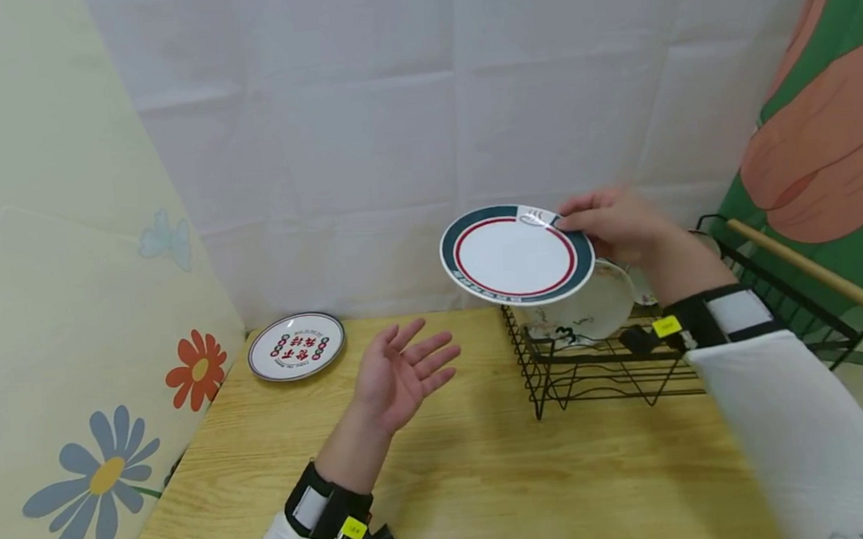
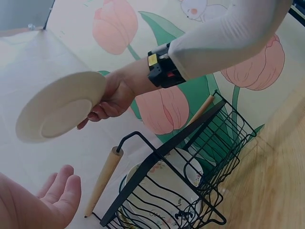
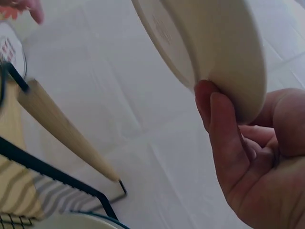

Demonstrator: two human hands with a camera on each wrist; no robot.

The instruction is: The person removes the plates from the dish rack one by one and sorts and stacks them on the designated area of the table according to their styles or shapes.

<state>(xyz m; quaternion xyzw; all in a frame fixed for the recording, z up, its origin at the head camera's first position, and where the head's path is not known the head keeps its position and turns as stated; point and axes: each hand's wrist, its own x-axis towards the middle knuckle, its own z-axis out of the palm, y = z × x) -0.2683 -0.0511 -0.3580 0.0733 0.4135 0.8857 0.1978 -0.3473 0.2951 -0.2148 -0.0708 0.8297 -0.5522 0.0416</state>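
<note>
A white plate (image 1: 515,257) with a dark teal rim and a red ring is held up in the air, tilted, above the left end of the dish rack. My right hand (image 1: 612,222) pinches its right edge, thumb on the upper face and fingers beneath; the right wrist view shows the fingers (image 3: 224,129) against its pale underside. Palm up, my left hand (image 1: 407,375) is held over the table with its fingers spread and nothing in it. Left of that hand, a second plate (image 1: 297,346) with red characters and a dark rim lies on the table near the back wall.
A black wire dish rack (image 1: 581,367) with wooden handles (image 2: 104,181) stands at the right. Inside it, a large white dish with printed patterns (image 1: 592,312) leans upright. The wooden table (image 1: 491,482) meets a white cloth backdrop (image 1: 355,141) behind and patterned sheets at both sides.
</note>
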